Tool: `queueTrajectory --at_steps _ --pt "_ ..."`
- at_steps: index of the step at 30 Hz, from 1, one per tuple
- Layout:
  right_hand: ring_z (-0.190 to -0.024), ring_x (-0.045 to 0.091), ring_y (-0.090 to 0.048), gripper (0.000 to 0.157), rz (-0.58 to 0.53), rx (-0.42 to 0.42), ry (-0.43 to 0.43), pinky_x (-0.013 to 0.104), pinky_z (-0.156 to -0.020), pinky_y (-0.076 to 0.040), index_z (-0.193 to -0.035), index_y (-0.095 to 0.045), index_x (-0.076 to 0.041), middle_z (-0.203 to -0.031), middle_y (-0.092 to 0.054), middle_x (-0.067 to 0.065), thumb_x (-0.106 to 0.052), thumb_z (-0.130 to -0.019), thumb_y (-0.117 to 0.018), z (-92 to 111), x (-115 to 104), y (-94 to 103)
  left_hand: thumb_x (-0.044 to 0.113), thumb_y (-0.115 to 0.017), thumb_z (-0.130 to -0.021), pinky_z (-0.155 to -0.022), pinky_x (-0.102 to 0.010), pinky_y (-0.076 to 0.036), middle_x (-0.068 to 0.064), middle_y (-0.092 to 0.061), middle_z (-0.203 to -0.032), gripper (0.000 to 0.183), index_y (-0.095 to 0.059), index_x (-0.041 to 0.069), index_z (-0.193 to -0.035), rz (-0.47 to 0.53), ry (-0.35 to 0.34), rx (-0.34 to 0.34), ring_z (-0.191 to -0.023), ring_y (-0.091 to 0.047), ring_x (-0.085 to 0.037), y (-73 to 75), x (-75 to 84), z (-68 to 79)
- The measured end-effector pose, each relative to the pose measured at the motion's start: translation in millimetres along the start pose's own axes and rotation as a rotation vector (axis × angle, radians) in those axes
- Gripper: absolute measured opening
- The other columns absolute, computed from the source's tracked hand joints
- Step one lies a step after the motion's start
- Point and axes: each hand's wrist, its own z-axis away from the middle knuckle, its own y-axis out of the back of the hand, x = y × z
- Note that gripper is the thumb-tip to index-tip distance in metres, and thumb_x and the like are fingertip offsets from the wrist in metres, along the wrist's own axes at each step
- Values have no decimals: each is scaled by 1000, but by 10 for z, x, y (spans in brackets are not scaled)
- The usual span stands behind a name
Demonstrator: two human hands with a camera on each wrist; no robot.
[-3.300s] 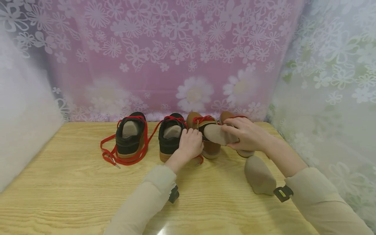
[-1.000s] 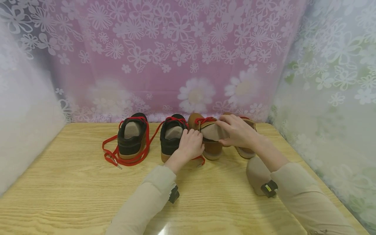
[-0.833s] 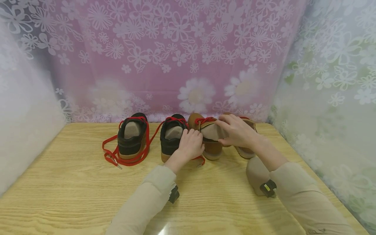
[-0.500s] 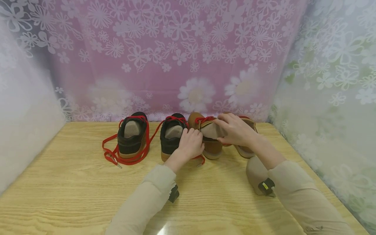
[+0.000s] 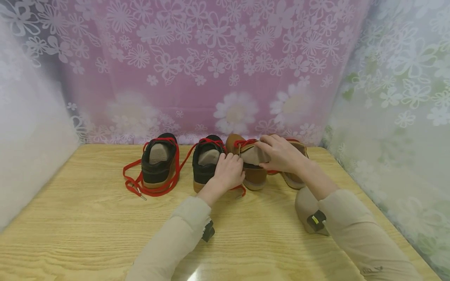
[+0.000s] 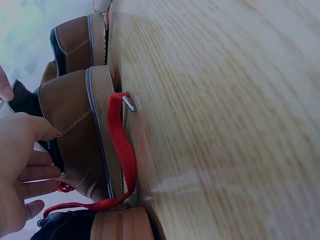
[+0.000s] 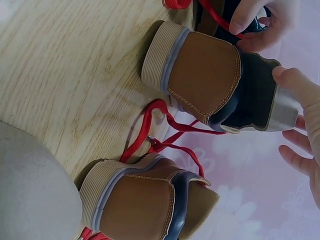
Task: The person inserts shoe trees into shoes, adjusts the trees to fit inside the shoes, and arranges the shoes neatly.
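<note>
My left hand grips the collar of the left brown shoe, its fingers at the opening in the left wrist view. From the right, my right hand holds a beige, toe-shaped shoe insert, thumb and fingers on either side of it. The insert's front lies inside that shoe's opening, and part of it is hidden by the hand. In the right wrist view the insert shows grey beside the dark lining. A second beige insert lies on the table, partly behind the right wrist's camera.
The other brown shoe stands at the right, partly behind the right hand. Two black shoes with red laces, a left one and a right one, hold beige inserts. Loose red laces trail on the wooden table. A floral curtain hangs behind.
The right hand has moved left and brought the insert from above the left brown shoe down into its opening, with less of it showing. The left hand stays at the collar.
</note>
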Motion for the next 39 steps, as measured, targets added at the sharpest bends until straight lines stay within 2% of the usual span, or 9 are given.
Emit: queueTrajectory --at_steps 7,14,22,25,32,39 --pt "-94 38 -55 62 13 -12 2 48 -82 -44 -112 -61 3 -107 -57 20 -28 -64 -83 -9 17 -18 38 -60 -85 -75 -35 -34 1 -59 -91 26 -63 13 -92 1 4 -7 -87 -51 -18 -12 -5 -13" --pt "-98 37 -55 64 41 -60 -34 48 -83 -44 -115 -60 2 -111 -56 21 -32 -66 -82 -25 2 -8 38 -60 -85 -76 -35 -34 1 -58 -89 26 -63 13 -91 2 7 -14 -88 -51 -19 -17 -3 -15" --pt "-98 38 -55 63 28 -63 -53 49 -83 -44 -115 -59 2 -111 -56 21 -31 -66 -82 -27 14 -52 37 -60 -85 -76 -35 -34 1 -58 -89 25 -63 13 -91 2 8 -11 -87 -51 -19 -19 -9 -12" --pt "-97 38 -55 62 10 -75 -75 49 -83 -44 -114 -59 1 -112 -56 21 -31 -66 -82 -34 9 -54 37 -60 -85 -76 -35 -34 1 -58 -90 26 -63 13 -91 -3 8 -13 -87 -51 -19 -18 -9 -7" --pt "-89 34 -54 63 6 -129 -157 46 -67 -46 -115 -59 -6 -107 -53 17 -36 -64 -82 -65 -27 -10 38 -59 -86 -75 -35 -34 1 -58 -90 26 -63 13 -93 -14 5 -15 -87 -51 -19 -30 -9 -8" --pt "-85 31 -52 67 4 -174 -240 46 -63 -45 -113 -58 -7 -101 -51 16 -42 -62 -83 -99 -73 35 38 -58 -86 -76 -34 -33 2 -58 -92 27 -62 13 -95 -24 6 -24 -88 -50 -18 -25 -4 -7"
